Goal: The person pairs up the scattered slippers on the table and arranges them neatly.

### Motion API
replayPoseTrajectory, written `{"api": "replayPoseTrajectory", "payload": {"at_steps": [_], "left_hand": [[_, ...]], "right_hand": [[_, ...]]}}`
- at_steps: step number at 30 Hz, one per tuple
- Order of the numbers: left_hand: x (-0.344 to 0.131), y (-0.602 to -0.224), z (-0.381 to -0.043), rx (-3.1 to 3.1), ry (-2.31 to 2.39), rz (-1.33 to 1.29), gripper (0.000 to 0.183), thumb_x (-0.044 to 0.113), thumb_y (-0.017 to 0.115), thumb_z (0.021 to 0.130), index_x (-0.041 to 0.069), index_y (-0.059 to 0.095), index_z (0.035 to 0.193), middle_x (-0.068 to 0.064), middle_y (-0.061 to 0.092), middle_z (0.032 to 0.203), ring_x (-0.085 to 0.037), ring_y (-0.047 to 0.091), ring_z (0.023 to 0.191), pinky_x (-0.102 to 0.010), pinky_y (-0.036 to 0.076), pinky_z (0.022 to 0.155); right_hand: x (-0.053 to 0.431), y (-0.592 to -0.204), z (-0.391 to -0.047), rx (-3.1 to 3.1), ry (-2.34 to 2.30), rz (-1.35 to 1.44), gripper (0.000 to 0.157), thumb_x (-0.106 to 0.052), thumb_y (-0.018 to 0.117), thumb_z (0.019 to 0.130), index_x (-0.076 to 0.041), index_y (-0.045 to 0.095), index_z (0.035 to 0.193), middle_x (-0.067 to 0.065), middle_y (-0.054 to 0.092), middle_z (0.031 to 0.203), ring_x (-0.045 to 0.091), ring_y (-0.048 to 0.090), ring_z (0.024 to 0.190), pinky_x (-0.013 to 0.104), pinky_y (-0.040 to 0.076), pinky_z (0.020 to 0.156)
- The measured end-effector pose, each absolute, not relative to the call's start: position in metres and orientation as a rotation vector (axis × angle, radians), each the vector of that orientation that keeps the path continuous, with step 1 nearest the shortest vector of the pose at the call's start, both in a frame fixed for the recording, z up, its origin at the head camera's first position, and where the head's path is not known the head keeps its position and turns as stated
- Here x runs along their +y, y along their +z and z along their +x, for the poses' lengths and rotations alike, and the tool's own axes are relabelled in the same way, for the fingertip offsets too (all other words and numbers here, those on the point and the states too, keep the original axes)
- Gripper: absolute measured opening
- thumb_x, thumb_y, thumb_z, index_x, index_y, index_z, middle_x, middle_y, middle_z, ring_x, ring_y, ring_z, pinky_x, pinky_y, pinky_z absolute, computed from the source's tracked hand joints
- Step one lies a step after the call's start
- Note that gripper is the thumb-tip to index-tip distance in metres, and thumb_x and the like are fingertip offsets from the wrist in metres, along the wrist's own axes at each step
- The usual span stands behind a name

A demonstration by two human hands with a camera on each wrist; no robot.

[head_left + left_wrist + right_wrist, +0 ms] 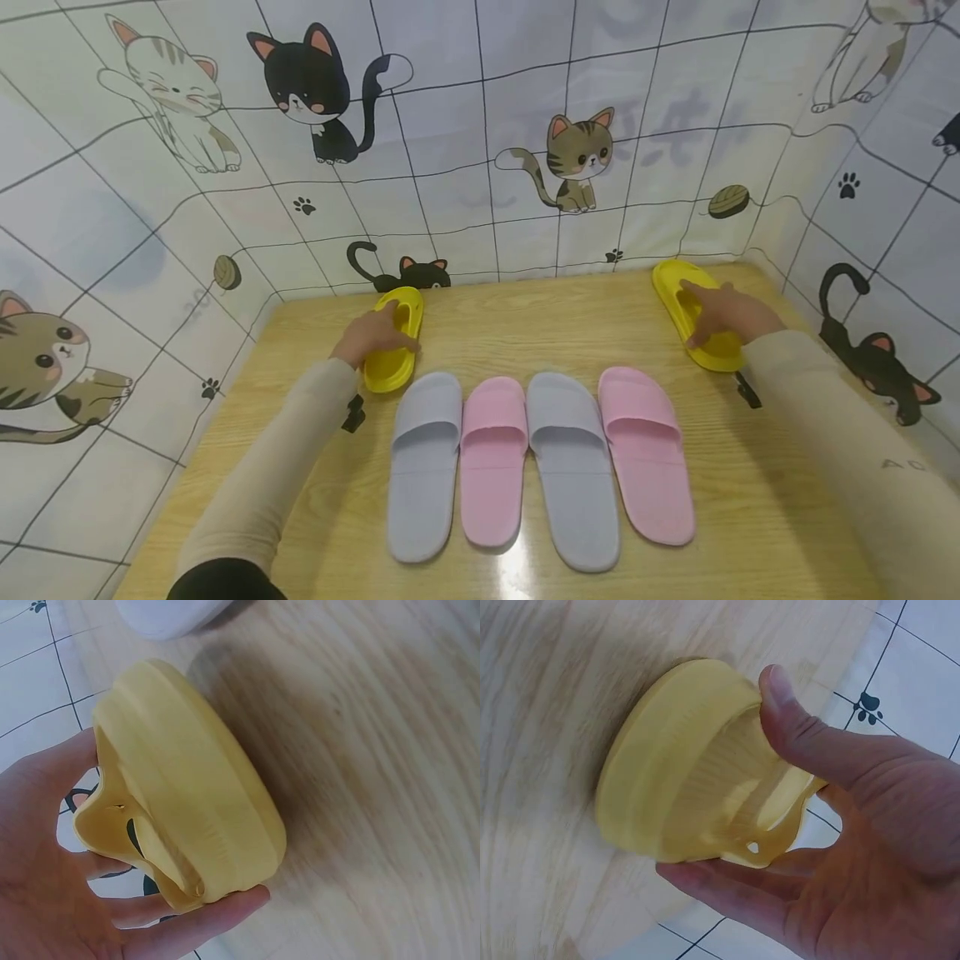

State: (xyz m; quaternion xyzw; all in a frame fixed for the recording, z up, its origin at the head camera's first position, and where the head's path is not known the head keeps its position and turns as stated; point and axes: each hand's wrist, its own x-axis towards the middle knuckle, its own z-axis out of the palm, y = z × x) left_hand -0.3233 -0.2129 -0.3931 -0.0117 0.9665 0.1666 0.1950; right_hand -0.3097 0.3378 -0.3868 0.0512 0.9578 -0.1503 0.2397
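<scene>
Gripping with thumb and fingers, the left hand [372,335] clasps the left yellow slipper [388,371] at 10 o'clock from the slipper row [568,483], axis nearly 12-to-6; the right hand [729,313] clasps the right yellow slipper [716,351] towards 2 o'clock, axis 11-to-5. Hands partly hide both; toe ends are hard to tell.

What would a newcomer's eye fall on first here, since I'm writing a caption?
Probably the bright left yellow slipper and right yellow slipper, set wide apart near the back, held by the left hand and right hand. Nearer the person, two grey slippers alternate with two pink slippers in a row. Behind, a black-and-white cartoon cat stands out on the pale backdrop.
</scene>
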Motion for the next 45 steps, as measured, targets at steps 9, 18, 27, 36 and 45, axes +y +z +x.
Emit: {"api": "replayPoseTrajectory", "payload": {"at_steps": [9,18,27,36,45], "left_hand": [[-0.2,-0.39,-0.334,2.695,0.527,-0.028,0.11,0.05,0.077,0.085,0.02,0.01,0.167,-0.028,0.03,0.164,-0.049,0.059,0.124,-0.053,0.064,0.067],[-0.185,-0.387,-0.34,2.684,0.533,-0.038,0.109,0.051,0.078,0.083,0.021,0.013,0.166,-0.028,0.028,0.164,-0.05,0.057,0.126,-0.052,0.064,0.063],[-0.171,-0.387,-0.344,2.639,0.595,-0.045,0.11,0.049,0.078,0.083,0.022,0.011,0.167,-0.025,0.023,0.168,-0.048,0.05,0.135,-0.059,0.062,0.083],[-0.156,-0.386,-0.342,2.648,0.586,-0.046,0.11,0.05,0.077,0.084,0.021,0.012,0.167,-0.024,0.024,0.169,-0.044,0.046,0.14,-0.058,0.056,0.1],[-0.147,-0.384,-0.337,2.628,0.634,-0.075,0.11,0.048,0.077,0.083,0.022,0.011,0.167,-0.025,0.017,0.17,-0.046,0.039,0.144,-0.06,0.057,0.098]], "right_hand": [[0.339,-0.388,-0.314,2.638,-0.397,0.168,0.125,-0.032,0.088,0.08,-0.014,-0.002,0.166,0.053,-0.006,0.153,0.077,0.016,0.134,0.085,0.026,0.107],[0.331,-0.381,-0.308,2.649,-0.388,0.145,0.12,-0.028,0.085,0.084,-0.011,-0.002,0.165,0.054,-0.007,0.153,0.077,0.015,0.135,0.084,0.026,0.107],[0.329,-0.381,-0.307,2.641,-0.388,0.124,0.12,-0.029,0.084,0.085,-0.011,-0.004,0.165,0.055,-0.005,0.15,0.078,0.021,0.131,0.082,0.031,0.107],[0.33,-0.38,-0.307,2.645,-0.374,0.159,0.119,-0.028,0.085,0.085,-0.01,-0.002,0.165,0.054,-0.006,0.151,0.076,0.027,0.128,0.081,0.036,0.104],[0.33,-0.381,-0.308,2.624,-0.393,0.152,0.122,-0.031,0.084,0.085,-0.011,-0.007,0.164,0.055,-0.012,0.15,0.077,0.025,0.128,0.079,0.036,0.106]]}}
